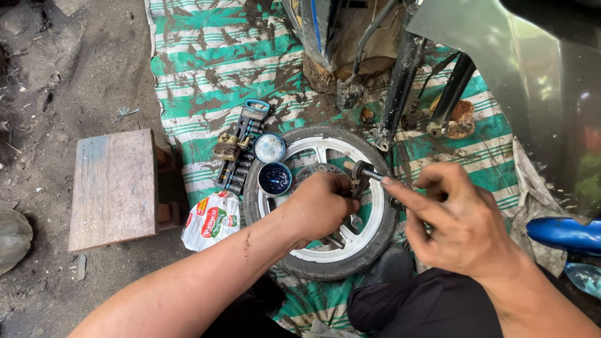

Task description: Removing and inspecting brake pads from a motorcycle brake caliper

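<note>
Flat on the striped tarp (206,69), the motorcycle wheel (322,203) is steadied at its hub by the left hand (319,203), clenched on a wrench (358,188), while a socket driver (369,172) is gripped by the right hand (460,219).

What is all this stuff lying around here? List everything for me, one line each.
Wheel: one, black tyre on a white rim, flat on the mat under both hands.
Ratchet tool: one, dark metal, at the wheel's hub.
Open tin: one, dark blue contents, on the tyre's left edge.
Tin lid: one, pale round, just above the tin.
Socket set: one, black with blue handle, left of the wheel.
Plastic packet: one, white with red and green, by the stool.
Wooden stool: one, worn brown, on the dirt at left.
Striped mat: one, green and white, muddy.
Motorbike forks: two, black, above the wheel.
Left hand: on the hub.
Right hand: holding the ratchet's handle.
</note>
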